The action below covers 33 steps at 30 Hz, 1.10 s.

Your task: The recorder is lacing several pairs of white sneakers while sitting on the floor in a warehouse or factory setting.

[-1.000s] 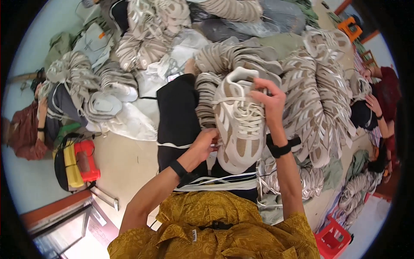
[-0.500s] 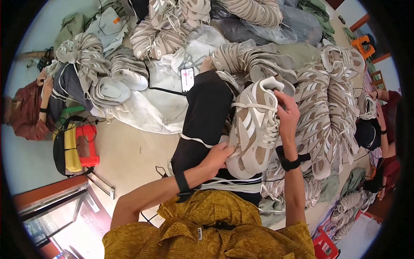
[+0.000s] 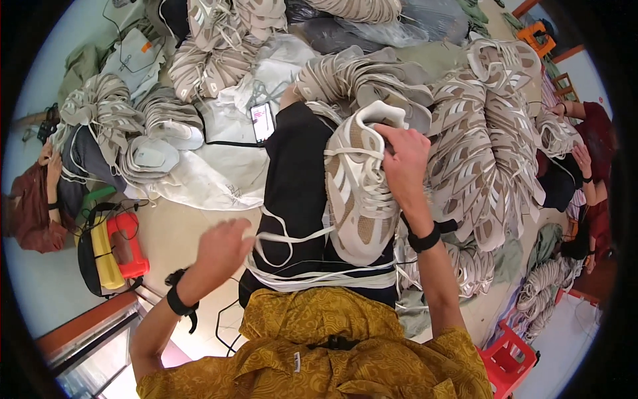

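A beige and white sneaker upper (image 3: pixel 362 193) rests across my lap on black trousers, its opening facing away from me. My right hand (image 3: pixel 405 159) grips its collar, with the thumb and fingers at the opening. Off to the left, my left hand (image 3: pixel 224 249) is closed and a little blurred. From it a white shoelace (image 3: pixel 292 237) runs in a loose loop back to the upper's left side. Several more white laces (image 3: pixel 319 279) lie across my lap, near my waist.
Stacked shoe uppers stand at the right (image 3: pixel 488 146) and beyond my knees (image 3: pixel 362 76). A phone (image 3: pixel 262 122) lies on white cloth. Left of me are a red plastic stool (image 3: pixel 128 246) and a yellow object (image 3: pixel 106 249). Other people work at both sides.
My left hand has moved from the sneaker upper out to the left, drawing a lace with it. My right hand still holds the collar.
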Each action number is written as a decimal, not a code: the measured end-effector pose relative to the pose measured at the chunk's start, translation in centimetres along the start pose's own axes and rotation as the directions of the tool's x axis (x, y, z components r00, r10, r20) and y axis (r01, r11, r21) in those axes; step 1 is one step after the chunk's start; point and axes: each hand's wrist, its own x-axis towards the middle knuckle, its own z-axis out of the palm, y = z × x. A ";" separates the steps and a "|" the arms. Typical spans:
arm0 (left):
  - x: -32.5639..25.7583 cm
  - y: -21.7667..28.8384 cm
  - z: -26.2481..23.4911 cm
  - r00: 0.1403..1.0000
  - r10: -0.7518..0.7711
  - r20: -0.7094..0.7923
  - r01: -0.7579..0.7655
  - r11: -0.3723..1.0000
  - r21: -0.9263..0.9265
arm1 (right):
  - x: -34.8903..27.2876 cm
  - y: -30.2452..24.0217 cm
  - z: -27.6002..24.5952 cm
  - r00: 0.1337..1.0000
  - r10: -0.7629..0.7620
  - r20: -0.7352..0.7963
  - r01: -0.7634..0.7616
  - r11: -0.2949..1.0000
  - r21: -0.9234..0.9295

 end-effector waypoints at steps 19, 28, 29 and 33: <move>11.8 8.6 4.3 0.933 0.110 -0.343 -0.261 0.862 -0.434 | -1.6 3.8 -1.6 0.799 0.437 0.413 -0.477 0.042 0.878; 9.7 7.5 5.6 0.959 0.132 -0.252 -0.197 0.947 -0.254 | -0.9 0.1 -0.2 0.881 0.322 0.346 -0.442 0.298 0.846; 9.6 7.4 5.9 0.930 0.171 -0.324 -0.250 0.943 -0.219 | -0.9 0.1 0.0 0.878 0.316 0.359 -0.452 0.302 0.839; 9.6 7.8 5.1 0.978 0.056 -0.199 -0.153 0.843 -0.515 | -0.8 1.3 0.6 0.871 0.311 0.380 -0.463 0.256 0.849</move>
